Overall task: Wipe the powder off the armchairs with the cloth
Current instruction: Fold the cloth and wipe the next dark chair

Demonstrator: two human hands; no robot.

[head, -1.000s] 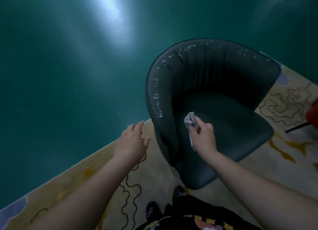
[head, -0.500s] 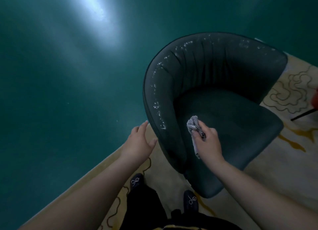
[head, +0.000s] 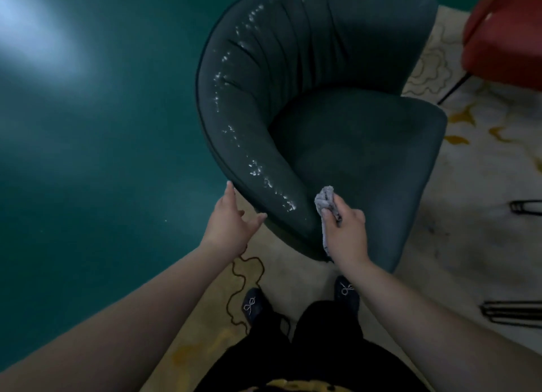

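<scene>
Head view: teal floor (head: 88,157) at left, pale patterned rug (head: 484,186) under the seating. Dark green armchair (head: 352,145) stands on the rug, white powder (head: 258,168) speckled along its left arm and back rim. A red chair (head: 504,34) sits at upper right, apart from it. Left hand (head: 231,227) is spread wide, fingers straight, just beside the arm's outer edge; contact unclear. Right hand (head: 346,227) grips the bunched grey cloth (head: 325,201) at the armchair's near inner edge, beside the lowest powder.
</scene>
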